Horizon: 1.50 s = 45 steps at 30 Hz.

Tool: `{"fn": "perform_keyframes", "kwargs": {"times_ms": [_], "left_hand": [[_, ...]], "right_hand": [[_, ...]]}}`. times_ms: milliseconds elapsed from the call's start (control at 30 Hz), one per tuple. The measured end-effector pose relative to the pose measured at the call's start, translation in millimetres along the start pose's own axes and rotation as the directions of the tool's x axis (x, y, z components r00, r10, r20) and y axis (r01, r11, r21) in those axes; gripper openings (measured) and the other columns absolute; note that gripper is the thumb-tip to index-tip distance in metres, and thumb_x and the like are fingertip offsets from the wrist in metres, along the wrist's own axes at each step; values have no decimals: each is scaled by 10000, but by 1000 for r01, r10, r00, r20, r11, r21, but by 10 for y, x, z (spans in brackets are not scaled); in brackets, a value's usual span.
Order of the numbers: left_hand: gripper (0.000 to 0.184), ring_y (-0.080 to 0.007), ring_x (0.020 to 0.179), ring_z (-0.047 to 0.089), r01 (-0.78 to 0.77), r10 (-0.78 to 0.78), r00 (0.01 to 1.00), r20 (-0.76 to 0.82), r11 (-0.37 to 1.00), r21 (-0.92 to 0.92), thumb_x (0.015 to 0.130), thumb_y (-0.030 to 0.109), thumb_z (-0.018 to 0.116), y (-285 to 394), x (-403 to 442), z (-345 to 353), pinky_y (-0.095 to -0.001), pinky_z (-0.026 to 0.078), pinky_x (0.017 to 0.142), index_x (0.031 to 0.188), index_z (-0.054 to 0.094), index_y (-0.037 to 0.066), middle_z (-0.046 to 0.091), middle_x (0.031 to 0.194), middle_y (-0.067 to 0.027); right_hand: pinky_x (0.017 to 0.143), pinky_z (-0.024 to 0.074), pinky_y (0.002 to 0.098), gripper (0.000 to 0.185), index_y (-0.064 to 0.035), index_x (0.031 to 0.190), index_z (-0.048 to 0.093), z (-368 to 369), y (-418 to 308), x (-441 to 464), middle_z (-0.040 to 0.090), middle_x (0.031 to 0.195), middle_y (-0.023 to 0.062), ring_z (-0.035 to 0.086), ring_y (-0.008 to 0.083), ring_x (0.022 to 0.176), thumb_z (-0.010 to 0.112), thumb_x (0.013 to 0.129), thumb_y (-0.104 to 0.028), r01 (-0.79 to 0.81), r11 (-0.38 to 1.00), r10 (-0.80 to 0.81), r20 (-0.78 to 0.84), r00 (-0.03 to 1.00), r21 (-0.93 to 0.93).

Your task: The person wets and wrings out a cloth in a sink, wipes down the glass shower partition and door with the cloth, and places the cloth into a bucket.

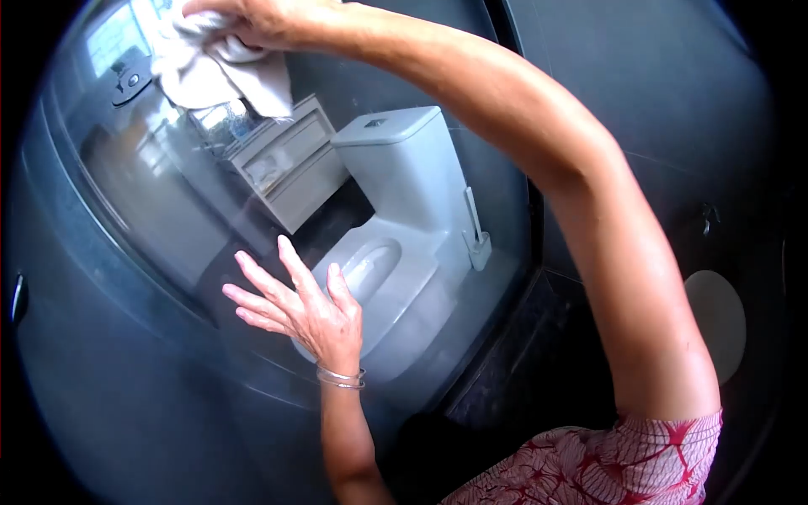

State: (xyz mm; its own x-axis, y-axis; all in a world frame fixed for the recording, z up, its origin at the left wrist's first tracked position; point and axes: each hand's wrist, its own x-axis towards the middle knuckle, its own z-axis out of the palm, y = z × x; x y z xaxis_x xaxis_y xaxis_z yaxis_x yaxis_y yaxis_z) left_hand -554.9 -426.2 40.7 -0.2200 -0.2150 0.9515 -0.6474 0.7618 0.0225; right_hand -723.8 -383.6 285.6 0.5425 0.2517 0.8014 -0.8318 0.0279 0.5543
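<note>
My right arm reaches high across the view to the upper left, where my right hand is closed on a crumpled white cloth. The cloth hangs against or just before a clear glass panel; whether it touches cannot be made out. Lower down, my left hand has its fingers spread and holds nothing. It is close to the glass, perhaps resting on it. Silver bangles circle the left wrist. A metal fitting sits on the glass left of the cloth.
Beyond the glass stand a white toilet, a toilet brush in its holder and a white drawer cabinet. Dark tiled wall rises at the right, with a small metal fixture and a pale round object behind my arm.
</note>
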Motion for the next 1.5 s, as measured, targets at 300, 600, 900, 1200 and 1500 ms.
{"fn": "perform_keyframes", "kwargs": {"times_ms": [300, 600, 900, 1200, 1500], "left_hand": [[773, -474, 1312, 68, 7, 50, 980, -192, 958, 285, 817, 612, 424, -153, -73, 211, -600, 57, 1011, 1382, 266, 110, 123, 1434, -253], [920, -485, 1304, 65, 2, 63, 985, -161, 928, 373, 740, 685, 474, -22, -23, 227, -600, 70, 1008, 1376, 243, 61, 102, 1429, -268], [888, -478, 1303, 89, -27, 83, 984, -156, 943, 332, 732, 618, 549, -134, 29, 129, -595, 112, 1010, 1366, 264, 66, 136, 1425, -256], [890, -469, 1306, 86, -22, 70, 988, -138, 946, 322, 722, 602, 572, -135, 71, 109, -602, 112, 1008, 1369, 260, 75, 112, 1432, -252], [867, -469, 1304, 102, -44, 114, 977, -179, 934, 354, 749, 628, 518, -159, 56, 179, -602, 116, 1008, 1360, 261, 70, 140, 1417, -267]], "right_hand": [[860, 355, 501, 468, -140, 1105, 534, -24, -411, -1368, 444, 1200, 121, 377, 364, 1115, 623, 717, -385, -38, 991, 39, -11, 999, 127], [893, 277, 618, 409, -234, 1021, 541, -1076, -1115, -3329, 413, 1211, 57, 305, 333, 1194, 700, 653, -317, -323, 931, 186, 539, 822, 171], [1002, 295, 413, 448, -124, 1153, 531, -964, 470, -2493, 419, 1239, 169, 395, 362, 1152, 601, 712, -87, -499, 853, 518, 126, 846, -156], [921, 295, 537, 570, -49, 1140, 515, 45, 163, -818, 423, 1230, 159, 350, 346, 1163, 579, 736, -446, -718, 659, 711, -126, 692, -225], [818, 383, 485, 394, -90, 954, 575, 380, -1454, -277, 494, 1074, 110, 458, 315, 1024, 647, 575, -174, -174, 873, 202, -13, 979, 455]]}}
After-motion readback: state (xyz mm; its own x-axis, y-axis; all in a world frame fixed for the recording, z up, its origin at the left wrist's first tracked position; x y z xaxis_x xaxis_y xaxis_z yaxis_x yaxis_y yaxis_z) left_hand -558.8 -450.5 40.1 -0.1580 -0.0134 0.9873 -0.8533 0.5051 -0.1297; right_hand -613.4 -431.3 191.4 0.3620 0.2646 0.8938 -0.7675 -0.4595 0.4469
